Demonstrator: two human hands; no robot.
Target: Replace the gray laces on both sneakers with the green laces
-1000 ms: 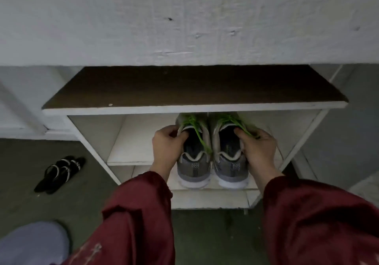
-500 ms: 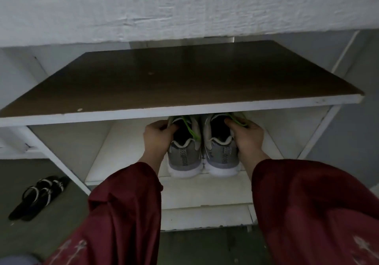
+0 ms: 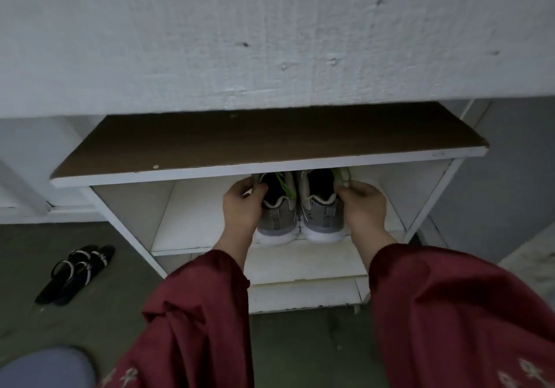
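Gripping left sneaker [image 3: 277, 219] in my left hand [image 3: 241, 207], right sneaker [image 3: 322, 216] in my right hand [image 3: 365, 209]; green laces [image 3: 282, 185] showing. The brown shelf [image 3: 270, 135] edge sits just above my knuckles; the white shelf [image 3: 195, 222] extends beyond both hands.

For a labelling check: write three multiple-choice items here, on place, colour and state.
1. The sneakers stand: A in a box; B on the white shelf under the brown board; C on the brown board.
2. Their laces are: A gray; B red; C green.
3. The hands: A left hand and right hand each grip a sneaker; B both hang idle; C both point upward.
B: soles rest on the white shelf. C: green strands show. A: fingers curl round the collars.
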